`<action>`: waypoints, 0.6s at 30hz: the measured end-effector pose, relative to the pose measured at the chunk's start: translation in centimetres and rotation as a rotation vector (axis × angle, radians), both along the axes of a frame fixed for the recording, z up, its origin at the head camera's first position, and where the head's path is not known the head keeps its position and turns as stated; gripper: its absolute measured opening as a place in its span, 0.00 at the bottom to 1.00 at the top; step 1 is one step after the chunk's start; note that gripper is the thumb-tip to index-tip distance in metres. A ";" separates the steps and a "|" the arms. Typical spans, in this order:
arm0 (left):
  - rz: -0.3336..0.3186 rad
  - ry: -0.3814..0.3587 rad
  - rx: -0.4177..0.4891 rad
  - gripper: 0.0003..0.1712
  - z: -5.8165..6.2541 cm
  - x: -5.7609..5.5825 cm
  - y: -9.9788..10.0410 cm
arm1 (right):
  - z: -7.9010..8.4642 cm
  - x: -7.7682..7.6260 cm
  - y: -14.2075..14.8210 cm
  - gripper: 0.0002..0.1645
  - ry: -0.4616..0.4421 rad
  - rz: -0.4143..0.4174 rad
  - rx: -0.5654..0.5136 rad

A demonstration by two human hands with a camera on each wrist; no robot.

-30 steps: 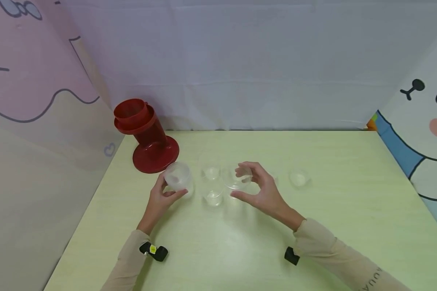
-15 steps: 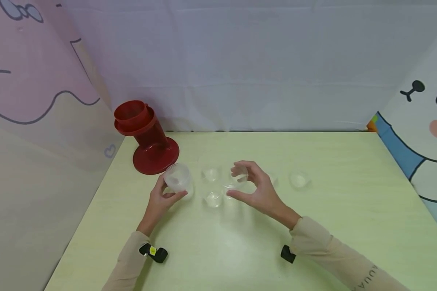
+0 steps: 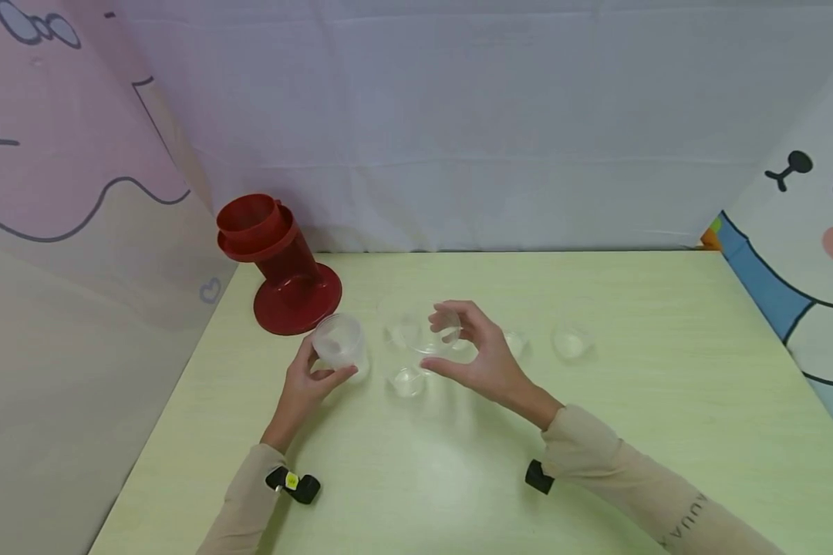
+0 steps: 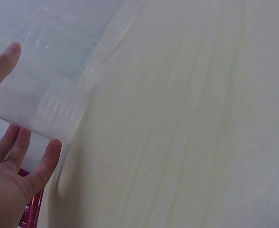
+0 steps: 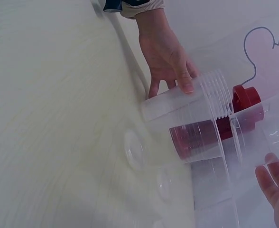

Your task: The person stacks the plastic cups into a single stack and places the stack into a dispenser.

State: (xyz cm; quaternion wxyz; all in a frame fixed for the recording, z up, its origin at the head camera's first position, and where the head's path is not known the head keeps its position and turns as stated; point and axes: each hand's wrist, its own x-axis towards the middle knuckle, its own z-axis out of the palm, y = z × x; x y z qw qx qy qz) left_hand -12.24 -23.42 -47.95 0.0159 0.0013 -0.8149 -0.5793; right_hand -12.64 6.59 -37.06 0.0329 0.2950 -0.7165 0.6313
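My left hand (image 3: 305, 389) grips a nested stack of clear plastic cups (image 3: 338, 339) that stands on the table, thumb on the near side. In the left wrist view its fingers (image 4: 47, 164) curl round the cup stack's ribbed wall. My right hand (image 3: 482, 362) holds another clear plastic cup (image 3: 423, 333) above the table, between thumb and fingers. It is right of the stack and overlaps a standing cup behind it. One clear cup (image 3: 408, 381) stands between the hands, nearer the front. In the right wrist view the held cup (image 5: 267, 126) lies sideways across the frame's right.
More clear cups stand to the right: one partly behind the right hand (image 3: 516, 343) and one farther off (image 3: 571, 341). A red plastic stand with a round base (image 3: 284, 297) and cup-shaped top is at the table's back left. A white curtain (image 3: 458, 139) hangs behind.
My right hand has moved left with its cup, closer to the stack, uncovering a standing cup on its right. The left hand and its stack have stayed in place.
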 end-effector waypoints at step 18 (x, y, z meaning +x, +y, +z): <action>-0.008 0.002 -0.019 0.47 2.9 1.1 1.2 | 0.6 -0.4 -0.8 0.37 -0.005 0.007 0.011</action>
